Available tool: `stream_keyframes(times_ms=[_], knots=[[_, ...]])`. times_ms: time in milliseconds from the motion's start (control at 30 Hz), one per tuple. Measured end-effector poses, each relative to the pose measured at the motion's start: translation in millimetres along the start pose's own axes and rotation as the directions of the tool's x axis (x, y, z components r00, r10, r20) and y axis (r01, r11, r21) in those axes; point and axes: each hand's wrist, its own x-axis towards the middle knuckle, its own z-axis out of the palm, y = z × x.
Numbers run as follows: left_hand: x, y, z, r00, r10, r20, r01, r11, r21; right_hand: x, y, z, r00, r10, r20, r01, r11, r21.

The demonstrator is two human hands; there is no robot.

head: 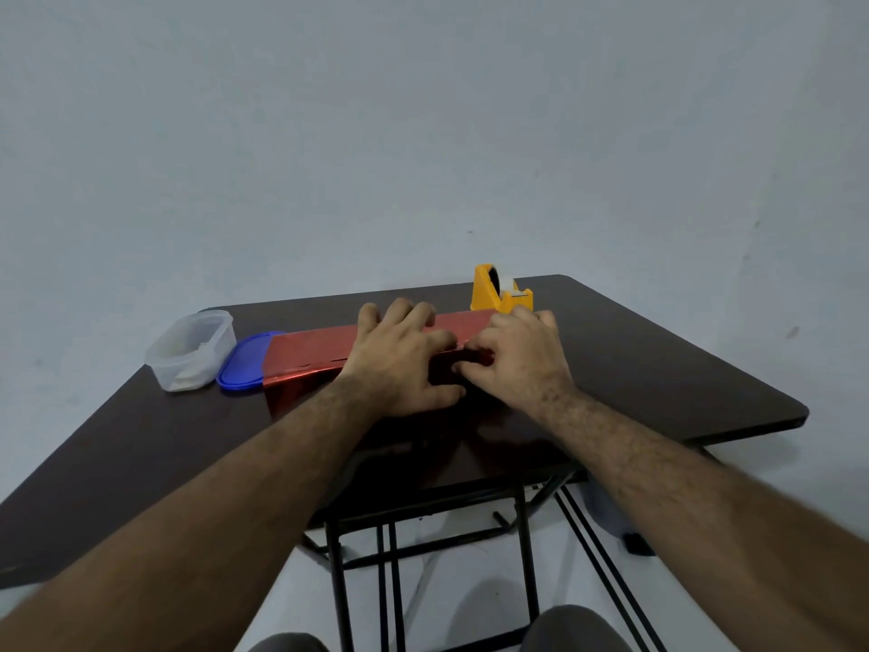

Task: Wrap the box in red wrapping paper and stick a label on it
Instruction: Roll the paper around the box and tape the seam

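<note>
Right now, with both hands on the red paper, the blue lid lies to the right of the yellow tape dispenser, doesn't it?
Not quite: the head view shows the blue lid lying to the left of the yellow tape dispenser, beside the clear container. Both hands are indeed on the red paper.

Dark brown glossy folding table on black metal legs, set against a plain pale grey-blue wall behind it, pale floor beneath it, light dim and even.

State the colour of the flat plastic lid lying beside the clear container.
Blue; the flat plastic lid shows best in the head view.
</note>
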Motion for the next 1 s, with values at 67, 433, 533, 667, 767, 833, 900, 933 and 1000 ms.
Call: stream_keyframes(times_ms=[67,433,533,667,767,833,900,933,1000], knots=[[-0.3,-1.3,-2.4,1.000,0.003,-0.021,-0.002,0.999,0.045,0.8,0.1,-0.5,1.000,-0.005,0.000,0.005,1.000,-0.020],[-21.0,-26.2,1.1,0.999,0.037,-0.027,-0.035,0.998,0.061,12.6,0.6,-2.6,0.991,-0.137,-0.004,0.134,0.973,-0.186],[-25.0,-31.5,0.5,0.996,-0.025,-0.087,0.022,0.999,-0.032,15.7,-1.4,-2.8,0.985,-0.170,-0.015,0.164,0.967,-0.197],[-20.9,-35.0,-2.6,1.000,-0.026,-0.013,0.024,0.988,-0.150,16.2,-6.1,1.2,0.974,-0.206,-0.089,0.196,0.974,-0.116],[-20.7,-40.8,2.0,0.999,-0.034,-0.004,0.033,0.974,-0.225,14.9,-6.8,7.3,0.953,-0.296,-0.071,0.291,0.954,-0.071],[-21.2,-47.8,4.8,0.998,-0.050,-0.035,0.039,0.964,-0.263,14.8,-4.8,9.8,0.940,-0.335,-0.064,0.329,0.940,-0.093],[-22.7,-56.4,4.6,0.997,-0.049,-0.061,0.031,0.962,-0.273,17.1,-1.1,10.2,0.933,-0.351,-0.074,0.343,0.934,-0.102],[-23.6,-60.4,3.1,0.996,-0.051,-0.071,0.028,0.956,-0.292,19.3,1.5,10.1,0.927,-0.365,-0.083,0.356,0.929,-0.102],[-25.3,-66.6,-0.9,0.993,-0.100,-0.064,0.067,0.915,-0.399,25.4,8.4,10.3,0.925,-0.364,-0.108,0.360,0.931,-0.054]])
